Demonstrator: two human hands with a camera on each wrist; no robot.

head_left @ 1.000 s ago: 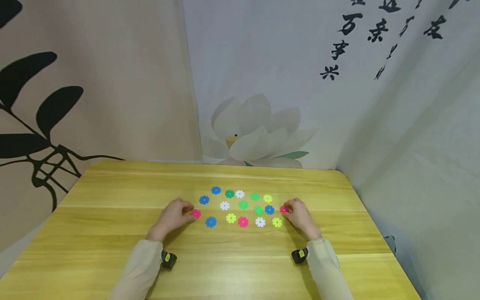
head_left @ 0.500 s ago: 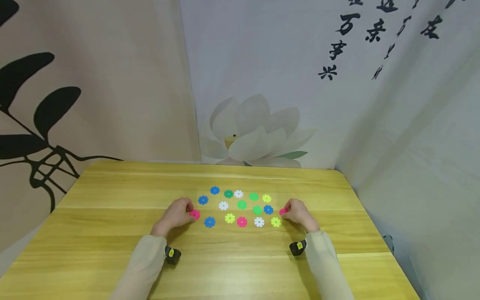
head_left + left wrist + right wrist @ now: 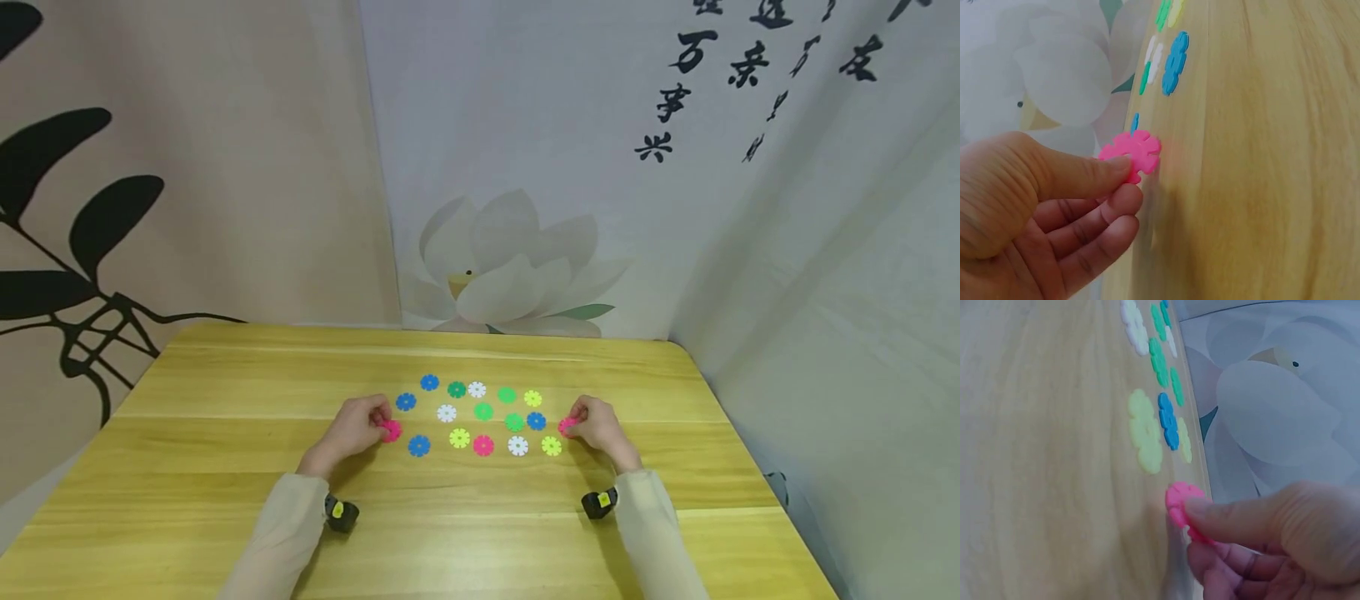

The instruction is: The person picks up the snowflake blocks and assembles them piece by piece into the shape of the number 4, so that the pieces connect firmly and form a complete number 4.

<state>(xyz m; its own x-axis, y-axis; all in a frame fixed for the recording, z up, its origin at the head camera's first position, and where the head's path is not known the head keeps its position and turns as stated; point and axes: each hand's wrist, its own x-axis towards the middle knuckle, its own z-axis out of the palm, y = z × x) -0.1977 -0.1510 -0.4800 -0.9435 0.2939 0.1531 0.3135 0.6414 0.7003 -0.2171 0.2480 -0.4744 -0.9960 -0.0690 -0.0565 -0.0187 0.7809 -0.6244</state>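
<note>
My left hand (image 3: 351, 433) pinches a pink notched plastic disc (image 3: 1145, 149), a snowflake-shaped building piece, between thumb and fingers. It is at the left end of a spread of similar discs. At the right end, my right hand (image 3: 602, 429) pinches a second pink disc (image 3: 1177, 499) by its edge, thumb on the near face. Both held discs are partly covered by the thumbs. A blue disc (image 3: 419, 446) lies nearest the left hand, and a yellow disc (image 3: 552, 446) lies close to the right hand.
Between the hands, several blue, green, white and yellow discs and one more pink disc (image 3: 483, 446) lie flat on the wooden table (image 3: 465, 533). Behind the table's far edge hangs a printed curtain (image 3: 510, 125). Each wrist carries a small black camera.
Both hands keep their pink discs and shift only slightly. The right disc has come a little nearer to me and shows more of its face. The loose discs stay put.
</note>
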